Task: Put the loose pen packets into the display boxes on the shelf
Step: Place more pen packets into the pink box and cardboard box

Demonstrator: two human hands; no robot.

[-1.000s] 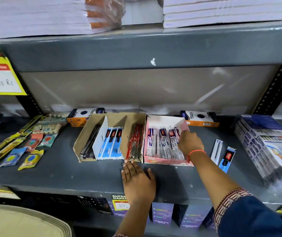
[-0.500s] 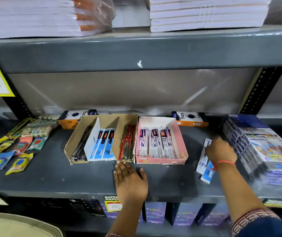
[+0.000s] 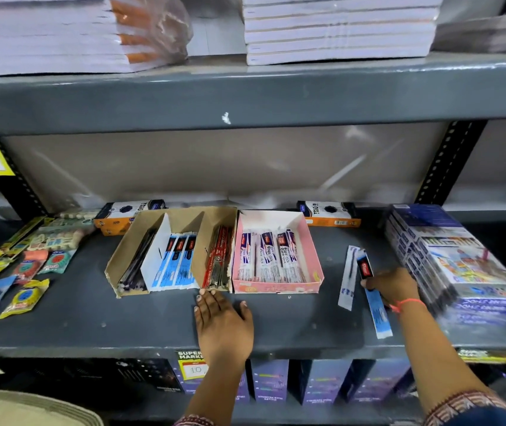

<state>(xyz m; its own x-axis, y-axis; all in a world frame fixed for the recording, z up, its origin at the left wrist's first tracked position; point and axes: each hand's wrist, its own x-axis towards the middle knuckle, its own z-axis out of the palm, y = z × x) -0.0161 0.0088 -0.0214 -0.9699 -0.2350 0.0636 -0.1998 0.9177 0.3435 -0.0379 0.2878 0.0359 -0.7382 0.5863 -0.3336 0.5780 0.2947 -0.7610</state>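
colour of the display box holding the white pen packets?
Pink outside, white inside: the pink cardboard display box, right of the brown one. Head view, the only view.

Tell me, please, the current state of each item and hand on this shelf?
Pink display box: open, partly filled.
Brown display box: open, three compartments stocked.
White pen packet: loose on shelf.
Blue pen packet: loose, right hand touching it.
Right hand: on the blue packet.
Left hand: flat on shelf, empty.
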